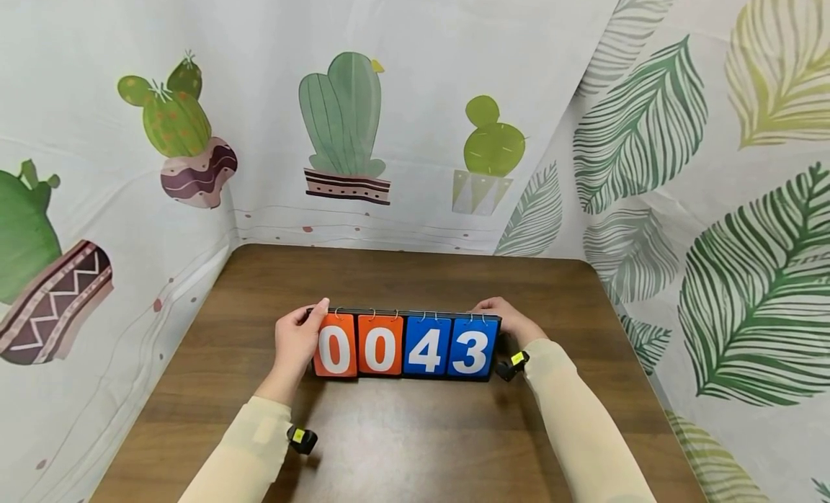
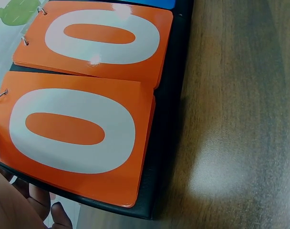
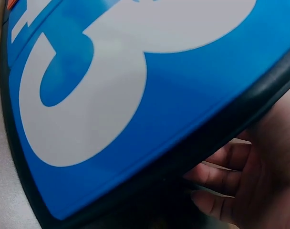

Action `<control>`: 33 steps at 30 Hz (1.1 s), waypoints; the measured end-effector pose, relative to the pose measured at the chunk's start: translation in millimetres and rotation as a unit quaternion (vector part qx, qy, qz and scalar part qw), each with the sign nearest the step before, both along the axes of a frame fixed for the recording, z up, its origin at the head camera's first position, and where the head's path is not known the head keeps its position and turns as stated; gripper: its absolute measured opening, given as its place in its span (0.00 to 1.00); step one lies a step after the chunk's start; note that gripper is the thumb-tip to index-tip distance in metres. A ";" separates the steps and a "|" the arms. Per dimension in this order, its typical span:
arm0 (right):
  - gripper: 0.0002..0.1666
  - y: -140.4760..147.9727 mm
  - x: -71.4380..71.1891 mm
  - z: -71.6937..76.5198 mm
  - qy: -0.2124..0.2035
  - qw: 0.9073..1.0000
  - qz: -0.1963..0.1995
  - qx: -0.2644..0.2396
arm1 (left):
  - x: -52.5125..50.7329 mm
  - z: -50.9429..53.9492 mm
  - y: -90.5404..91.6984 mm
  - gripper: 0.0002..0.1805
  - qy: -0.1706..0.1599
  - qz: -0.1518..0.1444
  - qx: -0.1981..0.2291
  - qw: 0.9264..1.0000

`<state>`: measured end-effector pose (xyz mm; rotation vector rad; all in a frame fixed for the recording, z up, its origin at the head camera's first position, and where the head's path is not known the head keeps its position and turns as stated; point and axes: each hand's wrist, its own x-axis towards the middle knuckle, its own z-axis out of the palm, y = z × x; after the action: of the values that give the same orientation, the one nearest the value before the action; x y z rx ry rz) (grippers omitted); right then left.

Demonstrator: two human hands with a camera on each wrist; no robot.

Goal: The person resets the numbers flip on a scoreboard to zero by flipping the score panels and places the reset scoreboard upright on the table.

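Observation:
A black tabletop flip scoreboard faces me with its cards reading 0, 0, 4 and 3. The left pair are orange cards; the right pair are blue cards. My left hand grips the scoreboard's upper left corner, thumb at the front and fingers behind. At the other end, my right hand holds the right side from behind, its fingers bent against the back; its thumb is hidden in the right wrist view. Whether the lower edge touches the table cannot be told.
The scoreboard is over a brown wood-grain table. White curtains printed with cacti and leaves hang around the table's back and sides. Small black devices with yellow labels sit at the left wrist and right wrist.

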<state>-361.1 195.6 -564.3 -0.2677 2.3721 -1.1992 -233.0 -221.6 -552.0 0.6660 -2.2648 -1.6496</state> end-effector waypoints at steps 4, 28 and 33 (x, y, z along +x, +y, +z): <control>0.18 -0.9 -2.4 -4.0 0.020 1.000 -0.005 0.009 | 0.6 -1.7 -0.9 0.38 -0.002 0.001 -0.003 1.000; 0.13 -2.7 -8.6 8.5 -0.054 0.997 0.038 0.048 | -0.2 2.4 -0.1 0.39 -0.013 -0.002 -0.002 1.000; 0.17 -0.6 -7.6 3.5 -0.037 0.999 0.015 0.026 | 1.5 1.2 0.2 0.40 -0.015 -0.002 0.000 1.000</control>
<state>-368.8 195.0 -560.9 -0.2360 2.3236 -1.1137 -231.5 -221.3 -550.8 0.6908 -2.2893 -1.6529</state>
